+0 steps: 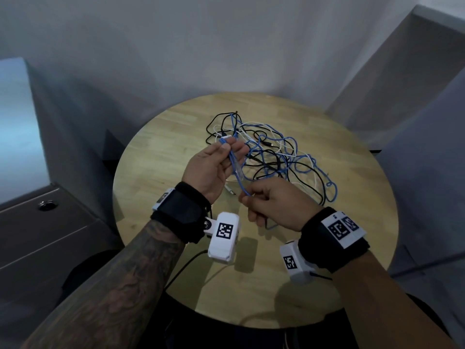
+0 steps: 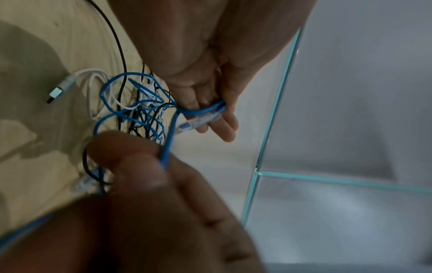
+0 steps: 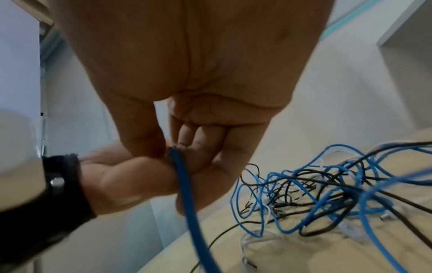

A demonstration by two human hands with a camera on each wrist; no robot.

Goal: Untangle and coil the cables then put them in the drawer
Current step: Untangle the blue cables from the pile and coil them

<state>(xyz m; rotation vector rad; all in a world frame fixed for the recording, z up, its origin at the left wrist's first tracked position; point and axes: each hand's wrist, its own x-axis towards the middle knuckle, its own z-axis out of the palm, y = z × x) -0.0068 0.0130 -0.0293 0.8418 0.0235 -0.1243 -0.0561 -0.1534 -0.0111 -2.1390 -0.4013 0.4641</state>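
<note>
A tangle of blue, black and white cables [image 1: 274, 152] lies on the round wooden table [image 1: 176, 137]. My left hand [image 1: 231, 149] is raised over its near edge, palm up, fingers curled round a loop of the blue cable [image 1: 239, 178] and its clear plug [image 2: 198, 121]. Just below it, my right hand [image 1: 247, 196] pinches the same blue cable [image 3: 184, 184] between thumb and forefinger. The cable runs taut between the two hands [image 2: 169, 136]. The rest of the blue cable stays knotted in the pile [image 3: 327, 194].
A grey drawer cabinet [image 1: 37, 238] with a round lock [image 1: 47, 205] stands left of the table, its fronts closed. A white USB plug [image 2: 56, 91] lies on the wood near my hands. Walls and a grey panel [image 1: 415, 96] close in behind and right.
</note>
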